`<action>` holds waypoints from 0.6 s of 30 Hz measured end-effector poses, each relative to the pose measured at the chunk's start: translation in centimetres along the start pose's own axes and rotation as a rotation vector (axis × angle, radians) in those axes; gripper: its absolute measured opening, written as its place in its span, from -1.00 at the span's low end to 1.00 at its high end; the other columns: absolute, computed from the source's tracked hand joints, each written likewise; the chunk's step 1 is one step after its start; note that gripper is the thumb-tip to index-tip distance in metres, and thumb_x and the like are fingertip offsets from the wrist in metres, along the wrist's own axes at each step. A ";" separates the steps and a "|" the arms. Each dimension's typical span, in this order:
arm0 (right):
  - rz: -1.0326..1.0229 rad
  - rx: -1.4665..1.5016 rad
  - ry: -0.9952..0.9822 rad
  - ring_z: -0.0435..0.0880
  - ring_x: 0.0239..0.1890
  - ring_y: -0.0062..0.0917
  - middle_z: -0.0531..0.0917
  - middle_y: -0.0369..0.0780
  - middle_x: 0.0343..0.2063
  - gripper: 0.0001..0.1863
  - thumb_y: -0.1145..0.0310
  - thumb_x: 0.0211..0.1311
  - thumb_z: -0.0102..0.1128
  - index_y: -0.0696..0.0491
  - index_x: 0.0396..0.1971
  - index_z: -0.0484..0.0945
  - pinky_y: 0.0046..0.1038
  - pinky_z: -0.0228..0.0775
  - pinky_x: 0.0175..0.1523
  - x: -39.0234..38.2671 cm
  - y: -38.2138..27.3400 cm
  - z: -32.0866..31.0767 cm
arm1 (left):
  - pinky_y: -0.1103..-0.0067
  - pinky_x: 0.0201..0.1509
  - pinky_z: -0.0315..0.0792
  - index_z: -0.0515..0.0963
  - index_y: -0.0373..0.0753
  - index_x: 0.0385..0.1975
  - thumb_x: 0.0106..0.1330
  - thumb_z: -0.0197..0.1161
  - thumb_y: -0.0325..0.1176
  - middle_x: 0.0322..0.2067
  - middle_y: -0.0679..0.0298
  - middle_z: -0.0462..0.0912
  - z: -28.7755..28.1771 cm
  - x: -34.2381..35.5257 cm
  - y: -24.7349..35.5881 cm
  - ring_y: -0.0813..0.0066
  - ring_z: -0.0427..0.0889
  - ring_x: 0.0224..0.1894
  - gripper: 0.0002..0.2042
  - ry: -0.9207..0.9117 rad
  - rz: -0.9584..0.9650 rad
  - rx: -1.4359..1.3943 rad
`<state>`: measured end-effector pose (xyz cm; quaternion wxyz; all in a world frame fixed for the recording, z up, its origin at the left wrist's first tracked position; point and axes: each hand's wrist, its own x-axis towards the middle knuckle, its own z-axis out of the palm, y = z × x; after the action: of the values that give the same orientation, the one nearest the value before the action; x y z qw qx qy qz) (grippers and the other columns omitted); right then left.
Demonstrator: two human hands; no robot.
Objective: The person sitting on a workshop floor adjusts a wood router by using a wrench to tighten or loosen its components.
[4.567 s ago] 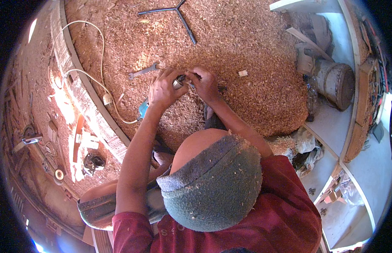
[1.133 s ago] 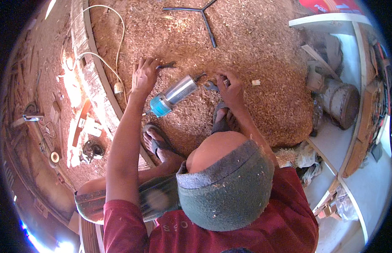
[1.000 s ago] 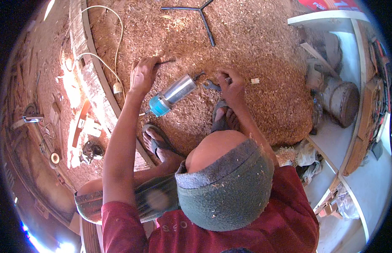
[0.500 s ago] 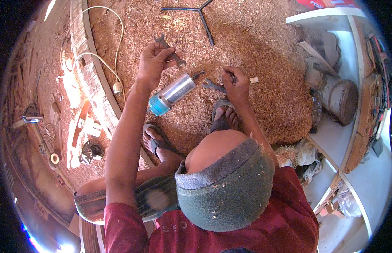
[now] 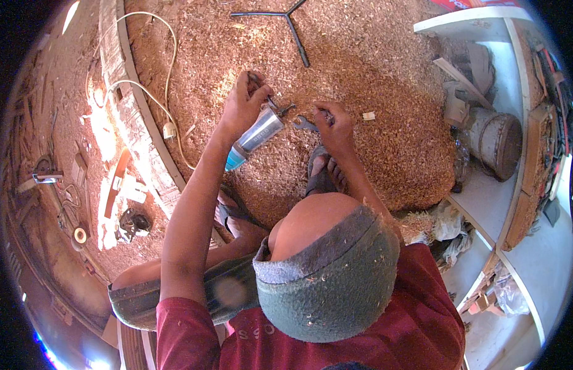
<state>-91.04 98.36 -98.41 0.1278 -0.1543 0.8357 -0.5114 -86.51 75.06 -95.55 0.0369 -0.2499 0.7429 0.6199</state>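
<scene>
My left hand (image 5: 240, 108) is closed round an open-ended spanner (image 5: 271, 103), partly hidden by the fingers, close above the shaft end of a power tool. The power tool (image 5: 261, 131) has a silver cylinder body and a teal end, looks like a trim router's motor, and lies tilted on wood shavings. A dark shaft (image 5: 287, 110) sticks out of its upper right end. My right hand (image 5: 337, 126) pinches a small dark piece (image 5: 327, 116) whose kind I cannot make out. Beside those fingers is a second open-ended spanner (image 5: 306, 124), its handle partly hidden by the hand.
Wood shavings (image 5: 385, 160) cover the floor. A black three-armed piece (image 5: 287, 15) lies at the far side. A pale cord (image 5: 174, 74) runs along a timber beam (image 5: 135, 105) on the left. At right stands a white shelf unit (image 5: 477, 203) with a grimy cylinder (image 5: 497, 145) in it.
My left hand has come down and right with its spanner, to the shaft end of the power tool. My right hand has shifted slightly left.
</scene>
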 end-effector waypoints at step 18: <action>0.005 0.019 -0.086 0.70 -0.19 -0.39 0.71 -0.12 -0.22 -0.77 0.33 0.28 0.23 0.15 -0.17 0.66 -0.39 0.51 -0.07 -0.7 1.6 1.1 | 0.51 -0.10 0.62 0.17 -0.47 0.26 0.45 0.06 -0.45 -0.20 0.05 0.64 -0.8 2.1 -3.1 0.36 0.69 -0.15 -0.55 -0.109 -0.273 -0.327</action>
<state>-90.18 98.48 -100.31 0.1661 -0.1730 0.8248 -0.5120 -86.80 73.33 -98.92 0.1198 -0.3170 0.5886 0.7340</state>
